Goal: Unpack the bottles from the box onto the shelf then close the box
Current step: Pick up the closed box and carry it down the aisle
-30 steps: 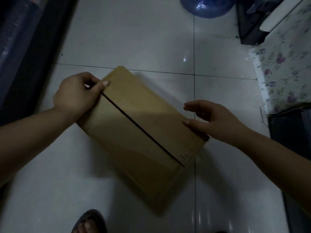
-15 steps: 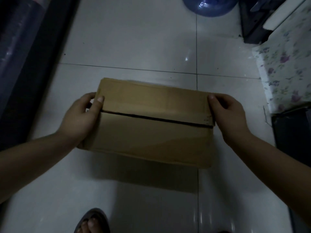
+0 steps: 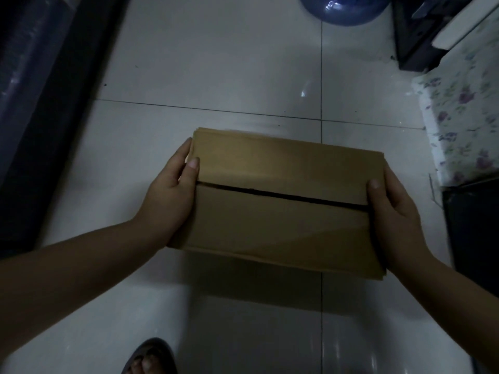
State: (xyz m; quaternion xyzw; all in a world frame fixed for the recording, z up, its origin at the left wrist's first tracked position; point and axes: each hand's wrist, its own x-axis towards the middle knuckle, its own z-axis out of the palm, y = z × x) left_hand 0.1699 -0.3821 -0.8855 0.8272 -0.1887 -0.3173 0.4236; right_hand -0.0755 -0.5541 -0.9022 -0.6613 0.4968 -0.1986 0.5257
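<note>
A: Dim room, glossy white tiled floor (image 3: pixel 216 63). Blue water jug (image 3: pixel 343 9) far beyond the fingertips, floral cloth (image 3: pixel 464 109) out past the right hand's knuckles, dark furniture beyond the left. Sandaled foot (image 3: pixel 148 357) back behind the wrists.

B: Task thing?

A: Cardboard box (image 3: pixel 280 228), squarely between the two hands. Flaps down, dark seam running from one thumb tip across to the other. Whether it sits on the floor or is lifted just clear, can't tell.

B: Hands?

A: Left hand (image 3: pixel 170 203) clamps the box's left end, thumb (image 3: pixel 193 164) on top beside the seam, fingers wrapped round the side, mostly hidden. Right hand (image 3: pixel 391 211) mirrors it on the right end, thumb (image 3: pixel 374 184) on the top edge. Both holding the box, neither spread wide.

B: Bottles, shelf?

A: None visible. Box is shut, contents hidden. My read: unpacking not started, box only being positioned.

B: Handling?

A: Judgement only. Corrugated card, stiff at the corners, top flaps untaped so they'll give under thumb pressure. If bottles are inside, probably heavy and shifting, maybe fragile. Tiles look slick, so it would slide easily.

B: Where to grab?

A: For carrying, the end walls low down, fingertips under the bottom edge. For opening, slip fingertips into the seam between the thumbs and lift each flap outward.
</note>
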